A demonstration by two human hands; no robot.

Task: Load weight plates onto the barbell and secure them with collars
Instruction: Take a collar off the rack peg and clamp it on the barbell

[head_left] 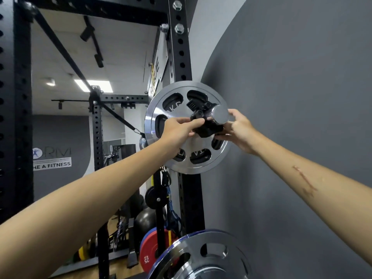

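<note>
Item: round chrome weight plate with dark oval cut-outs [161,109], hung on the barbell at head height, its flat face turned toward you, close beside the grey wall [302,97].

Item: polished chrome barbell sleeve end [220,115], projecting from the plate's centre. Its long axis points out of the plate toward you and slightly right, so you see mostly the round end cap.

Item: black plastic clamp collar [207,125], seated around the sleeve against the plate's hub, its ribbed lever tab [193,105] angled up and left.

Your left hand [179,127] reaches in from the lower left, fingers pressed together and pinching the collar's left side. Your right hand [241,131] comes from the right, fingers curled under the collar's lower right edge, thumb lifted beside the sleeve end.

Item: second chrome plate with cut-outs [205,256], bottom of view, well below the first.

Item: black perforated steel rack upright [181,47], behind the loaded plate.

Item: red 25 kg bumper plate [149,252], stored low on the rack.
</note>
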